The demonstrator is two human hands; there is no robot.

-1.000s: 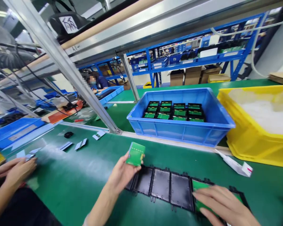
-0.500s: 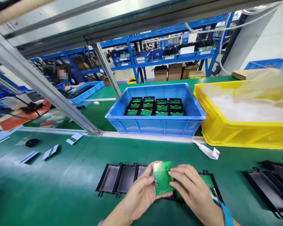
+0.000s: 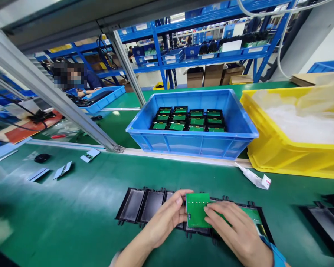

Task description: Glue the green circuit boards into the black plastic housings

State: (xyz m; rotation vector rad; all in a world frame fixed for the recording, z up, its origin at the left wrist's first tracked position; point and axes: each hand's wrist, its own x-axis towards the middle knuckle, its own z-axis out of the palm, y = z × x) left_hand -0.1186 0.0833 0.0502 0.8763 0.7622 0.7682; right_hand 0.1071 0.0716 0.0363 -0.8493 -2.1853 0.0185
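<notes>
A row of black plastic trays (image 3: 144, 205) lies on the green belt in front of me. My left hand (image 3: 164, 218) and my right hand (image 3: 236, 230) both hold a green circuit board (image 3: 197, 213) flat over one of the middle trays. The left fingers pinch its left edge, the right fingers press on its right side. Under my right hand another green board (image 3: 252, 215) sits in the tray at the right end.
A blue bin (image 3: 195, 144) with boards in black trays stands behind the belt, a yellow bin (image 3: 284, 159) with white plastic to its right. A white tube (image 3: 254, 178) lies near them. More black trays (image 3: 325, 218) are at right. Small parts (image 3: 62, 170) lie at left; a person works far left.
The view shifted slightly. The board has sunk lower over the tray, with both hands still on it. One second ago only my left hand held it, raised at the left.
</notes>
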